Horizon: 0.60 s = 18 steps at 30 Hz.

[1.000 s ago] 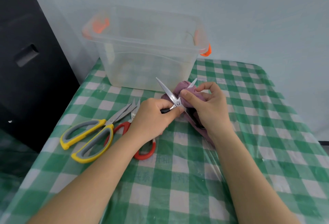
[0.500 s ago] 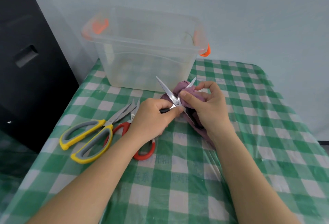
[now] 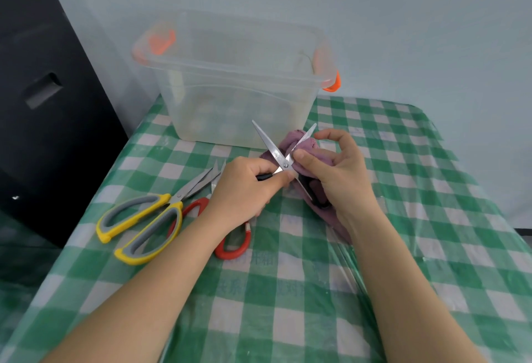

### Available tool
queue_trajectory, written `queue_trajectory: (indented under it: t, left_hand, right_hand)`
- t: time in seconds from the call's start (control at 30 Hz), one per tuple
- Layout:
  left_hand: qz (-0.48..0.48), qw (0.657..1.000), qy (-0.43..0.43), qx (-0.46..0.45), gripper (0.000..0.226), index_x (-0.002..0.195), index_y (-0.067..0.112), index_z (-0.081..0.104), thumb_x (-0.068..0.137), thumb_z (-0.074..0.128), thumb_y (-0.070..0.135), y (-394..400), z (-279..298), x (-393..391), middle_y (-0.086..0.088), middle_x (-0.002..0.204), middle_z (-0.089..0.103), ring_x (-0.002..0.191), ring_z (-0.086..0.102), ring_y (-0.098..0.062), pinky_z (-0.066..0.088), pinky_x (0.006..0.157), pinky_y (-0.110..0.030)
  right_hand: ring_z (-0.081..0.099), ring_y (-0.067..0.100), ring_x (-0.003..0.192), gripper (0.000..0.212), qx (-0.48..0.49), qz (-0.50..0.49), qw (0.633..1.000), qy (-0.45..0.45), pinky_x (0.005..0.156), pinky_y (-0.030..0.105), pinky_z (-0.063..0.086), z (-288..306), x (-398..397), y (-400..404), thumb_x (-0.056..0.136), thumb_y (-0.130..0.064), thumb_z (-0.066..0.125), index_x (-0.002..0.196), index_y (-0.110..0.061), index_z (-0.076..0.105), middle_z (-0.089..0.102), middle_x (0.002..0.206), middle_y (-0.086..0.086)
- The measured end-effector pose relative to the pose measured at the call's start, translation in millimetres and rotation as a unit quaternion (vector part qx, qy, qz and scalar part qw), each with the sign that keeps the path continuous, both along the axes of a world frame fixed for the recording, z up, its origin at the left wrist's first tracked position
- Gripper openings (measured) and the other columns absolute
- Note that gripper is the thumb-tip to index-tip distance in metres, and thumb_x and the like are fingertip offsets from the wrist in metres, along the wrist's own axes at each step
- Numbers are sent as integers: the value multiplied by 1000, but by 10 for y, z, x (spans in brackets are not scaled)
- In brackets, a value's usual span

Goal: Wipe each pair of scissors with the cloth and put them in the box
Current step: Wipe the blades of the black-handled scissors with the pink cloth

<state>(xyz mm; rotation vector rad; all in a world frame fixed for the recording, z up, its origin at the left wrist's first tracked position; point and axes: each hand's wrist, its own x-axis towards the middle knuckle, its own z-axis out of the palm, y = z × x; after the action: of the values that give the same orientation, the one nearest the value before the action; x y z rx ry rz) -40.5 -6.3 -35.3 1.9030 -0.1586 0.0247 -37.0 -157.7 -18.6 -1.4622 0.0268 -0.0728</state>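
The clear box (image 3: 239,94) stands at the back of the bench (image 3: 403,218), probably light. In front, the left hand (image 3: 244,189) grips the small scissors (image 3: 283,158) by a black handle, blades splayed, rigid and sharp; the right hand (image 3: 339,172) pinches the soft purple cloth (image 3: 305,146) against one blade.

Little has shifted over the last second. The right hand (image 3: 342,172) has lifted its forefinger slightly off the purple cloth (image 3: 305,146), toward 12 o'clock, its thumb now nearer the pivot of the black-handled scissors (image 3: 285,165), whose blade tips have risen slightly toward 12 o'clock.
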Motion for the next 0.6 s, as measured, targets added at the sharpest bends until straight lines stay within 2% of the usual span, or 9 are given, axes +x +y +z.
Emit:
queue_trajectory:
  t: [0.17, 0.33, 0.4, 0.5, 0.6]
  left_hand:
    - [-5, 998, -50, 39, 34, 70, 1, 69, 86, 71, 30, -27, -7, -24, 9, 36, 42, 34, 32, -7, 25, 39, -18]
    - [-4, 998, -42, 36, 29, 71, 5, 72, 86, 71, 29, -16, -10, -6, 9, 36, 41, 35, 31, -6, 24, 40, -20]
    - [-2, 1000, -23, 20, 27, 73, 7, 73, 86, 72, 30, -2, -4, 3, 8, 36, 40, 34, 31, -9, 25, 40, -23]
    - [1, 1000, -4, 4, 22, 71, 14, 73, 85, 72, 31, 12, 7, 11, 8, 37, 41, 34, 31, -10, 25, 41, -23]
    - [1, 1000, -22, 22, 26, 71, 10, 73, 86, 71, 32, 7, 3, -2, 8, 36, 42, 34, 33, -8, 28, 41, -24]
  right_hand:
    - [71, 16, 67, 30, -34, -56, 998, -18, 64, 35, 58, -17, -1, 76, 80, -14, 79, 94, -19, 53, 75, 74, 3]
    - [68, 11, 63, 25, -30, -38, 998, -26, 64, 26, 57, -33, 23, 36, 86, -4, 71, 95, -20, 53, 73, 68, 1]
    - [71, 13, 66, 27, -13, -16, 1000, -14, 70, 31, 59, -33, 34, 10, 87, 0, 68, 98, -20, 53, 75, 73, 3]
    - [73, 22, 77, 32, -11, -1, 1000, -2, 83, 51, 58, -29, 25, -2, 86, 0, 70, 102, -22, 52, 76, 83, 8]
    - [73, 28, 79, 37, -7, -22, 1000, 1, 81, 58, 56, -23, 11, 36, 81, -7, 77, 102, -20, 49, 76, 86, 11]
